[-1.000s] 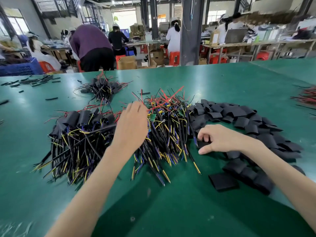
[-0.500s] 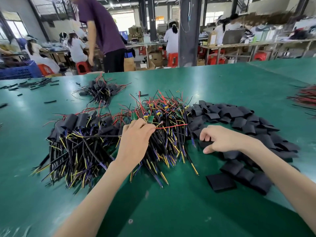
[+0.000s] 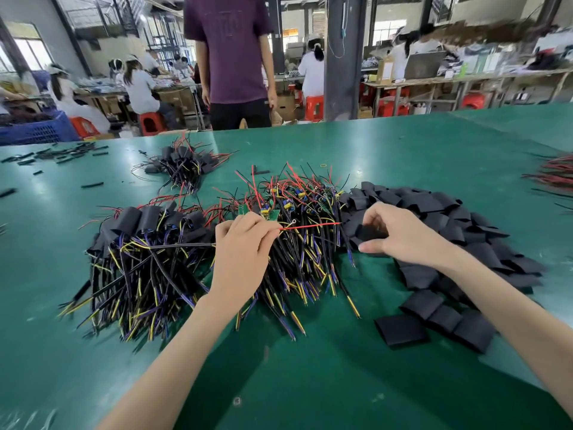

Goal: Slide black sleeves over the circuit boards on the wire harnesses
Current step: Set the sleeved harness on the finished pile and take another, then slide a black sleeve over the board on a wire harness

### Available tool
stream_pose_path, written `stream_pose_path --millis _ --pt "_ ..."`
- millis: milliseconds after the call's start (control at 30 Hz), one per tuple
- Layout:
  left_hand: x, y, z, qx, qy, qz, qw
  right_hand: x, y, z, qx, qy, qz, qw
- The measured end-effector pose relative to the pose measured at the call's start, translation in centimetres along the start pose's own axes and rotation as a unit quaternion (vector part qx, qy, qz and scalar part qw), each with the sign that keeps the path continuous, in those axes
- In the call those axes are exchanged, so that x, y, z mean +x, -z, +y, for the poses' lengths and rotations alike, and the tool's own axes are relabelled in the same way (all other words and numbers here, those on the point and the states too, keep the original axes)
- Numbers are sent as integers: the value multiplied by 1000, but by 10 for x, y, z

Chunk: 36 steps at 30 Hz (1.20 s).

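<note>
My left hand [image 3: 245,243] grips one wire harness over the middle pile of bare harnesses [image 3: 304,231]; its green circuit board [image 3: 269,214] shows above my fingers, and its red wire [image 3: 310,226] sticks out to the right. My right hand [image 3: 400,234] pinches a black sleeve [image 3: 366,234] at the left edge of the heap of black sleeves [image 3: 449,231]. The red wire's tip reaches almost to that sleeve. On the left lies a pile of sleeved harnesses [image 3: 139,243].
All this lies on a green table [image 3: 310,383]. A smaller bundle of sleeved harnesses [image 3: 183,164] sits further back. Short black tube pieces [image 3: 62,155] are scattered at the far left. Red wires [image 3: 555,175] lie at the right edge. A person in purple [image 3: 232,57] stands behind the table.
My left hand has pulled one harness out of the middle pile and drawn it back. My right hand has lifted a sleeve off the heap. The person in purple has walked right.
</note>
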State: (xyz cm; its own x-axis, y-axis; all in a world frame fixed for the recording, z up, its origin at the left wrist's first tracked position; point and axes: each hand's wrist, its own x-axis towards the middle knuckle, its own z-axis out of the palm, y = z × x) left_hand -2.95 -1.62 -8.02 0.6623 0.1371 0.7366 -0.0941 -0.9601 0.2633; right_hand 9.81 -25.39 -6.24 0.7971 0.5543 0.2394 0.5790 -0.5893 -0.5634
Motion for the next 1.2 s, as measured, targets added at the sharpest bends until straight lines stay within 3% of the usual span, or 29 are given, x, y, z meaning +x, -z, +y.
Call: stream_pose_path --millis 133,500,933,1200 --pt "0 1 2 -4 -11 21 1000 -3 -11 -11 86 6 15 996" --pt "0 -1 2 7 -19 49 999 -12 -23 -26 112 14 -2 994" --pt "-1 -2 -2 37 -81 51 995 -16 -18 -39 191 14 88 978" --pt "-3 0 6 40 -107 9 993 -18 -24 -37 -45 163 124 978"
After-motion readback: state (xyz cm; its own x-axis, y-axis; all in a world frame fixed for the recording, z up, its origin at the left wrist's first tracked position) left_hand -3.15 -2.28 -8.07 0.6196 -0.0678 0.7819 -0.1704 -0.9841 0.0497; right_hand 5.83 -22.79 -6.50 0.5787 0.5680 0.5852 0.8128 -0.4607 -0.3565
